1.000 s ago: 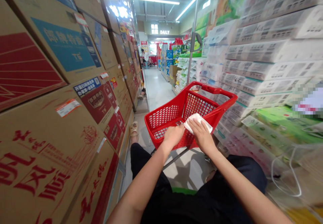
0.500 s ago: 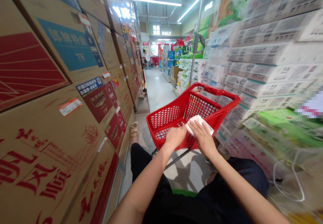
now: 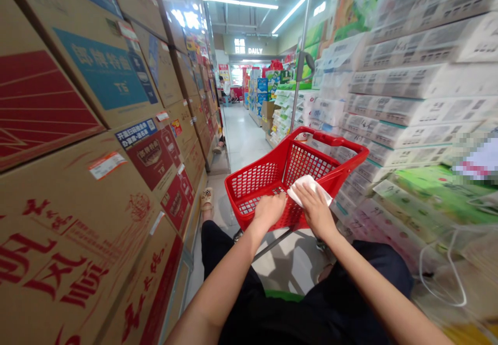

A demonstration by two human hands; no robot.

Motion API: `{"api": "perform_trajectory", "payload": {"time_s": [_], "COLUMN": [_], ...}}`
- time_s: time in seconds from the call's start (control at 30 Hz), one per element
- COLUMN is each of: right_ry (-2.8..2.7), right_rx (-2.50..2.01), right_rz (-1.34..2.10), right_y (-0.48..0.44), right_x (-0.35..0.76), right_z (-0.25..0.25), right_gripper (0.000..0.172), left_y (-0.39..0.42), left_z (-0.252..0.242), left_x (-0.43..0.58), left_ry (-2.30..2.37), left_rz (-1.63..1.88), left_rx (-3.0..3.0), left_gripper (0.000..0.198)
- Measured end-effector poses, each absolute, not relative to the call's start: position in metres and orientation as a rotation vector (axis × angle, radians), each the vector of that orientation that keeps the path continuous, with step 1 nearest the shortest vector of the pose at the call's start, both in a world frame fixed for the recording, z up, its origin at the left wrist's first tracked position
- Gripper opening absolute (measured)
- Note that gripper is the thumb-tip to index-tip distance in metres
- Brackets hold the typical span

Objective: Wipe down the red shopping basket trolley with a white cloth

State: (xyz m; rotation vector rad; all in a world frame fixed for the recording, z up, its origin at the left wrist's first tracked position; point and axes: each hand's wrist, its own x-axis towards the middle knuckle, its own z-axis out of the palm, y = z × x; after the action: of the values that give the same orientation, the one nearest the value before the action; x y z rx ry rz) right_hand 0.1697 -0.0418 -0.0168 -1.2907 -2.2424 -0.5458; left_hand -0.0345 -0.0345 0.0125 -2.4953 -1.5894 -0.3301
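Note:
A red shopping cart [image 3: 257,181] with a perforated plastic basket stands in front of my knees, in the middle of the view. My left hand [image 3: 270,210] is closed over the basket's near rim. Just right of it, my right hand [image 3: 317,210] presses a white cloth [image 3: 307,184] onto the same near side, toward the cart's handle [image 3: 334,140]. Its fingers lie nearly flat on the cloth, and part of the cloth is hidden under them. Through the grid, the basket's floor shows.
Stacked cartons [image 3: 97,70] wall the left side closely. Wrapped tissue packs [image 3: 389,111] are piled high on the right. A thin metal pole [image 3: 299,75] rises behind the cart. The aisle floor [image 3: 245,137] runs away ahead, with a person [image 3: 224,86] far down it.
My right hand and the cloth have slid slightly right along the basket's near side. My left hand stays in place on the rim.

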Motion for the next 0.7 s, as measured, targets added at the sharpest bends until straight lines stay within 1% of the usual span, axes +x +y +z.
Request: {"api": "perform_trajectory", "payload": {"time_s": [0.1, 0.23, 0.33, 0.43, 0.53, 0.6, 0.7], "right_ry": [-2.309, -2.133, -2.047, -2.131, -2.268, -2.317, -2.281], "right_rx": [-1.248, -1.38, -1.439, -1.365, -1.236, -1.192, -1.24], "right_rz": [-0.564, -0.646, -0.622, -0.559, -0.505, -0.515, -0.577], "right_y": [-0.042, -0.027, -0.025, -0.037, -0.048, -0.048, -0.036], "right_x": [0.178, 0.215, 0.211, 0.178, 0.154, 0.158, 0.186], "right_z": [-0.013, 0.0, -0.001, -0.012, -0.019, -0.016, -0.005], "right_gripper": [0.078, 0.075, 0.072, 0.071, 0.075, 0.077, 0.077], "left_y": [-0.036, -0.038, -0.039, -0.038, -0.037, -0.037, -0.037], "left_z": [0.013, 0.015, 0.016, 0.015, 0.013, 0.012, 0.011], "left_x": [-0.035, -0.032, -0.03, -0.031, -0.034, -0.035, -0.034], "left_ry": [-1.599, -1.616, -1.624, -1.624, -1.616, -1.612, -1.607], "left_rz": [-0.319, -0.316, -0.323, -0.328, -0.323, -0.325, -0.343], "left_rx": [-2.495, -2.497, -2.493, -2.49, -2.495, -2.493, -2.483], "left_gripper": [0.032, 0.028, 0.026, 0.026, 0.027, 0.029, 0.033]}}
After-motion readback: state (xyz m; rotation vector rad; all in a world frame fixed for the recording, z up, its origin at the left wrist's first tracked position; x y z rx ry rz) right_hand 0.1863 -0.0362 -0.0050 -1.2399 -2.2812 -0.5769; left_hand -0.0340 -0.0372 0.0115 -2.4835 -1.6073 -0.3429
